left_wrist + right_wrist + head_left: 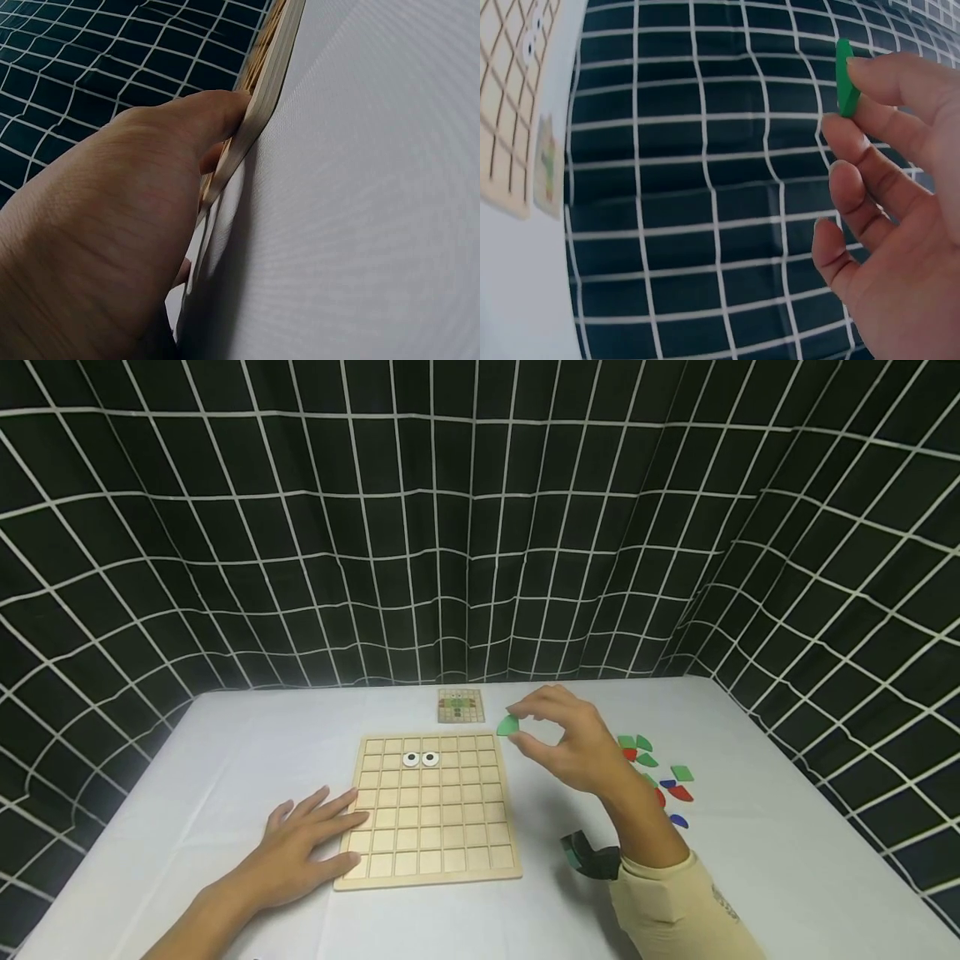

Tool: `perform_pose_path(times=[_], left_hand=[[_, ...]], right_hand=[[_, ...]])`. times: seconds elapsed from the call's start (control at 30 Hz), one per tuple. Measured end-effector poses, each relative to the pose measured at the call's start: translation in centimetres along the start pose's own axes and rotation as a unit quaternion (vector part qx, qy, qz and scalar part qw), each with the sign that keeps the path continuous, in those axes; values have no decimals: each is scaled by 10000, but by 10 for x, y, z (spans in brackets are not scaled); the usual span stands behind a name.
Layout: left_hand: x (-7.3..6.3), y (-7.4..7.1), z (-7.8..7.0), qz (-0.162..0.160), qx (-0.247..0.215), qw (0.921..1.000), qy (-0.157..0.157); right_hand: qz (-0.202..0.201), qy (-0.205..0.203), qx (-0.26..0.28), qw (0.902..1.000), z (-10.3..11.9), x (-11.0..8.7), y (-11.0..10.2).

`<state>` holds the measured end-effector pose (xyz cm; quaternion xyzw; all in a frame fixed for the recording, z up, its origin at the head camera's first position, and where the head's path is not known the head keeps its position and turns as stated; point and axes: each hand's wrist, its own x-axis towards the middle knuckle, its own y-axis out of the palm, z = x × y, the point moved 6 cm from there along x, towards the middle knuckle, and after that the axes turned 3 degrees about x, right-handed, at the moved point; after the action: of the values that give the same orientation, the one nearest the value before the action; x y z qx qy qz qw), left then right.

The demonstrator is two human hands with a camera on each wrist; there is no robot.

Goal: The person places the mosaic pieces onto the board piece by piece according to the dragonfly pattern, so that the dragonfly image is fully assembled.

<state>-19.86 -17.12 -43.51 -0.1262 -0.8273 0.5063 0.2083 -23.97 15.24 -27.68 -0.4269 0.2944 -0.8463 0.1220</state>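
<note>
Right hand point(573, 739): thumb and fingertips pinch a green piece point(507, 725), gap only as wide as the piece; it is held raised near the far right corner of the wooden board point(407, 817). Left hand point(300, 843): fingers spread, gripping nothing, tips touching the board's left edge. Two eye discs point(431, 759) lie side by side on the board's far part. Picture card point(461, 705) just beyond board. Loose green, red and blue pieces point(682, 773) scattered right of the right forearm on white cloth point(787, 827).
</note>
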Motion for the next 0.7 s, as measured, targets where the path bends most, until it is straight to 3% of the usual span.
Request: perform_pose_path(times=[0.2, 0.7], left_hand=[[0, 0, 2, 13, -13, 10000, 7], [0, 2, 4, 40, 49, 10000, 26]], right_hand=[[97, 39, 180, 9998, 1, 7, 22], [251, 646, 638, 9956, -3, 19, 78]])
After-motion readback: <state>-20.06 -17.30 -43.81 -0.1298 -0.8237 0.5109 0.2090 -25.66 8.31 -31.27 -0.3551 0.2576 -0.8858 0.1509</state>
